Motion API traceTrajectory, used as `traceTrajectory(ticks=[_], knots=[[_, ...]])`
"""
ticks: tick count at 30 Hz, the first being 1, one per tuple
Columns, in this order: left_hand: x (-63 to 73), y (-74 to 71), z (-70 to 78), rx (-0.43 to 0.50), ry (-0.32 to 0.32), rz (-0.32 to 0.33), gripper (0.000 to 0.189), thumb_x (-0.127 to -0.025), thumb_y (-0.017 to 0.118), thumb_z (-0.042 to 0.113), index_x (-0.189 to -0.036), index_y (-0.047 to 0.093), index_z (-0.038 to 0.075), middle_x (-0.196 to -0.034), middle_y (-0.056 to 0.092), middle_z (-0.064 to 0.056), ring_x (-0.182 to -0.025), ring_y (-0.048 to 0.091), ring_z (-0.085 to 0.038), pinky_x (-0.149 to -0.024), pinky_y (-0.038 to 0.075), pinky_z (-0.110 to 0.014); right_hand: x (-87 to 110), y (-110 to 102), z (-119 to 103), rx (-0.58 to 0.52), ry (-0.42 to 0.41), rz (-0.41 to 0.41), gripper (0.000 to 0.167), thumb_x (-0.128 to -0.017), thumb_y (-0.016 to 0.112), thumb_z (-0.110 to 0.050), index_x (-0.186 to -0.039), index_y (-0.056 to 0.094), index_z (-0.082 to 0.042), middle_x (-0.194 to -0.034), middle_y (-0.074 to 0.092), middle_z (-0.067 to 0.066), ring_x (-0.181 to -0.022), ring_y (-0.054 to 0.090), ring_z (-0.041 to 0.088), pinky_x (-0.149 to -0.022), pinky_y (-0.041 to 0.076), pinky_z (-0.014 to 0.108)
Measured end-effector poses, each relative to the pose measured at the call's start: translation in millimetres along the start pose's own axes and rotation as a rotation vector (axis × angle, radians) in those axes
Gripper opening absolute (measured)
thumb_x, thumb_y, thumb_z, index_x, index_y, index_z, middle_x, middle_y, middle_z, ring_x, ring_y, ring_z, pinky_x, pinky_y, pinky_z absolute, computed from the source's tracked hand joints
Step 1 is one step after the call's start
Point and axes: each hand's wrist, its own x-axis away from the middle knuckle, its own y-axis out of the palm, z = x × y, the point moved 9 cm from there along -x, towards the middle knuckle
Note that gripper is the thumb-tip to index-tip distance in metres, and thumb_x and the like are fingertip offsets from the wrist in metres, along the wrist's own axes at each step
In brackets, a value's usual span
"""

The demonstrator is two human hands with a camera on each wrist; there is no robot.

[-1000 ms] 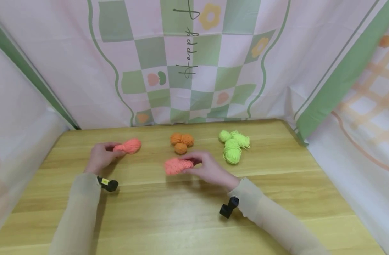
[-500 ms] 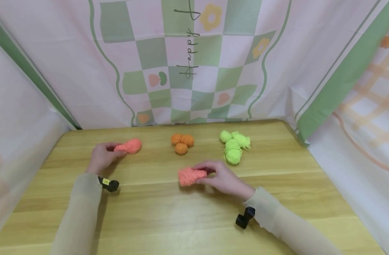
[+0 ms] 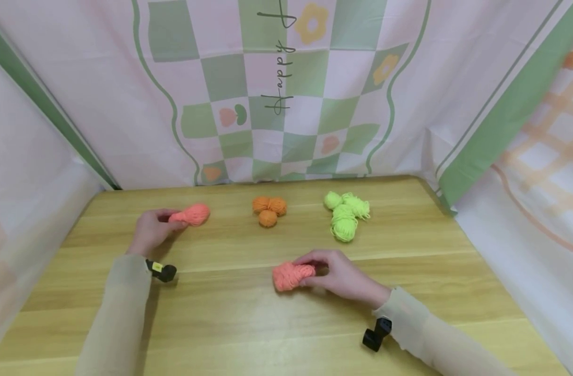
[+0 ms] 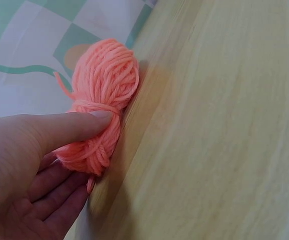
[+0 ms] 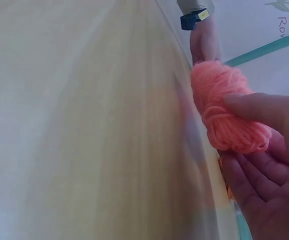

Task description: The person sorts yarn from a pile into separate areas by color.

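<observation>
My left hand (image 3: 152,230) pinches a coral yarn skein (image 3: 195,214) at the table's back left. In the left wrist view the thumb lies across the tied waist of this skein (image 4: 104,75), and the fingers are behind it. Nearer the middle of the table, my right hand (image 3: 340,274) grips a second coral yarn skein (image 3: 288,277) by its right end. The right wrist view has the thumb pressed on this skein (image 5: 222,90), fingers underneath and partly hidden by it.
An orange yarn cluster (image 3: 269,210) lies at the back middle of the wooden table (image 3: 230,324). Right of it is a cluster of lime-green yarn skeins (image 3: 345,216). A printed curtain (image 3: 300,83) hangs along the back edge, with fabric at both sides.
My right hand has moved right and toward the near edge with its coral skein, away from the orange yarn. The left hand and its skein have stayed in place.
</observation>
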Motion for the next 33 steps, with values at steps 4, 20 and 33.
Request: traceTrajectory(ticks=[4, 20, 33], knots=[[-0.7, -0.2, 0.5, -0.002, 0.001, 0.005, 0.053, -0.092, 0.078, 0.026, -0.134, 0.062, -0.003, -0.129, 0.061, -0.027, -0.117, 0.056, -0.04, -0.1, 0.046, -0.052, 5.2, 0, 0, -0.003, 0.001, -0.013, 0.037, -0.086, 0.082, -0.015, -0.122, 0.072, -0.013, -0.119, 0.071, 0.0, -0.109, 0.065, 0.018, -0.095, 0.054, 0.032], [-1.9, 0.4, 3.2, -0.015, 0.037, 0.038, 0.05, -0.092, 0.078, 0.023, -0.131, 0.064, -0.004, -0.127, 0.063, -0.027, -0.115, 0.057, -0.04, -0.098, 0.047, -0.052, 10.1, 6, 6, -0.049, -0.031, -0.086, 0.039, -0.086, 0.084, -0.02, -0.122, 0.072, -0.011, -0.119, 0.071, -0.002, -0.105, 0.066, 0.016, -0.092, 0.055, 0.032], [0.9, -1.8, 2.0, 0.008, 0.069, 0.145, 0.039, -0.089, 0.08, 0.015, -0.12, 0.068, -0.006, -0.113, 0.067, -0.024, -0.101, 0.058, -0.034, -0.085, 0.046, -0.04, 8.8, 7, 10, -0.052, -0.018, -0.1, 0.039, -0.086, 0.084, -0.022, -0.123, 0.073, -0.012, -0.12, 0.071, -0.002, -0.105, 0.066, 0.016, -0.092, 0.055, 0.031]])
